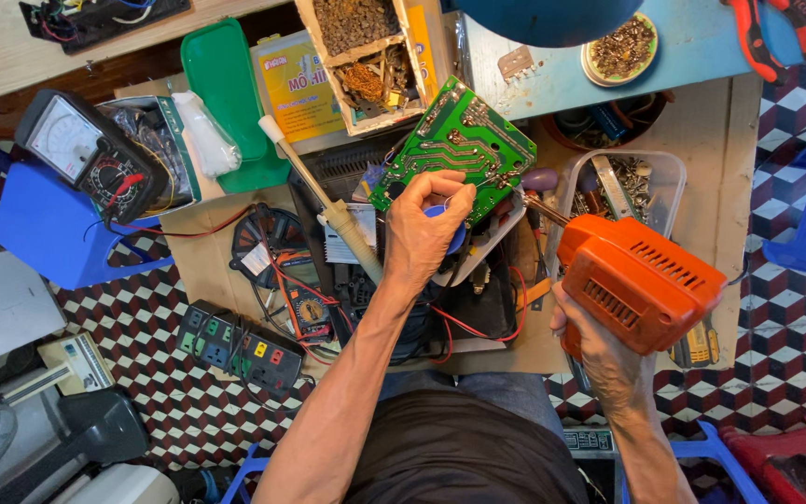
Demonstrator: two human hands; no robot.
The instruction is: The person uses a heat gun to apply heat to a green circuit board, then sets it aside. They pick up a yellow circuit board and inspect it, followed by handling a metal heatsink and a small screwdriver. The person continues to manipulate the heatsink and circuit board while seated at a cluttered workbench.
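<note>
The soldering gun (pixel 641 280) has a matt orange plastic shell with ribbed vents. The circuit board (pixel 454 149) is glossy green with shiny metal traces. The tub (pixel 669 177) is clear plastic holding metal scraps. The cardboard (pixel 715 140) looks rough and brown.

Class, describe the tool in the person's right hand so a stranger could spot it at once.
Start at the green circuit board in the middle, steadied by the left hand. Move right to the right hand, which grips a bulky orange plastic soldering gun. Its vented orange casing stands out from the clear plastic tub behind it.
</note>
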